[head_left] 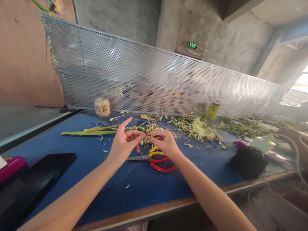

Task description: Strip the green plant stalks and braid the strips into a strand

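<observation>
My left hand [124,141] and my right hand [166,142] meet over the middle of the blue table, thumbs and fingertips pinched together. Whatever is between the fingertips is too small to make out. The left index finger points up, away from the pinch. Just below the hands lie scissors [164,168] with red handles, their blades pointing left, and yellow handles [156,153] beside them, partly hidden by my right hand. Behind my fingers is a heap of shredded plant scraps [144,129]. Long green-yellow stalks [89,132] lie to the left of my left hand.
A perforated metal screen [115,70] closes off the table's back edge. Before it stand a wrapped pale roll [102,107] and a yellow-green can [212,111]. More scraps [196,128] spread rightward. A black phone [48,173] lies left, a black pouch [249,162] right, near another person's arm.
</observation>
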The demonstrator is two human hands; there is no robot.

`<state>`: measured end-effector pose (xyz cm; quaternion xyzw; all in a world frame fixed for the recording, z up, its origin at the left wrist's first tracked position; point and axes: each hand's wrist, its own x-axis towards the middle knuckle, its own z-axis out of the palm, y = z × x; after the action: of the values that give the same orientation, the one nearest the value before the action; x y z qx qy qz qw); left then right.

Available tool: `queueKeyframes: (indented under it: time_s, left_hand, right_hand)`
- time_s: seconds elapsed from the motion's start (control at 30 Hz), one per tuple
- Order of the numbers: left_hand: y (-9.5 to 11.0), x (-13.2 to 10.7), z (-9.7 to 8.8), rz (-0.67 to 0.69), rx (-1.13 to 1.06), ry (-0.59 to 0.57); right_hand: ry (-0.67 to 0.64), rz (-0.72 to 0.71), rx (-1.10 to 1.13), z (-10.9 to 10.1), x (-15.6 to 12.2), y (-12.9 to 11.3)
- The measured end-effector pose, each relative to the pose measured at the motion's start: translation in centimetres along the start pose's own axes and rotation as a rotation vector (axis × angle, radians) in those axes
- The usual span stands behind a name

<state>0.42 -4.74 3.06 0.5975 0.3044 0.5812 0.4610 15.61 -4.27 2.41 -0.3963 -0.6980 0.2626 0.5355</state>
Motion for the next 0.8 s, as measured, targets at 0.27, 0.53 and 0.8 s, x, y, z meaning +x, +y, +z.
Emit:
queueKeyframes:
  time_s: [0.27, 0.53, 0.8]
  left_hand:
    - [0.3, -0.3, 0.3, 0.057, 0.044, -0.027]
    - [-0.4, -0.3, 0.2, 0.099, 0.13, -0.092]
    - [-0.6, -0.2, 0.1, 0.072, 0.065, -0.054]
  right_hand:
    - [0.105, 0.041, 0.071, 0.3, -0.2, 0.1]
    - [0.157, 0.077, 0.012, 0.1, -0.2, 0.1]
    - [0.023, 0.062, 0.048, -0.2, -0.1, -0.1]
